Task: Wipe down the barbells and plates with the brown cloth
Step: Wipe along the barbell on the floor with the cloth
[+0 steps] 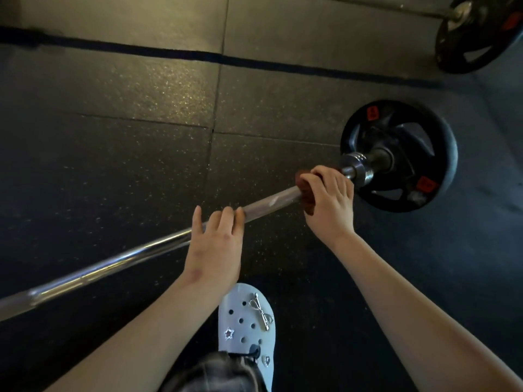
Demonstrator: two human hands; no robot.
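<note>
**A:** What comes in from the left edge?

**B:** A long, smooth chrome barbell bar. Its left end is cut off by the frame. It slants up to the right above the black speckled rubber floor tiles.

**A:** And the hands?

**B:** They are apart, both on that bar. The left hand has its fingers curled over the top of the bar near mid-frame. Below it sits a pale grey-blue perforated clog with silvery bow and star charms, its heel hidden behind dark fabric. Further right, the right hand grips the rumpled brown cloth, which is bunched round the bar just beside the shiny steel collar.

**A:** How much of the cloth shows?

**B:** Only a dark reddish-brown edge beside and below the fingers. The rest is hidden under the palm.

**A:** What is past the collar?

**B:** A round black weight plate with cut-out grips and two red labels, too blurred to read.

**A:** And the top right corner?

**B:** A second round black plate on another bar, partly cut off by the frame edge and soft in focus.
</note>
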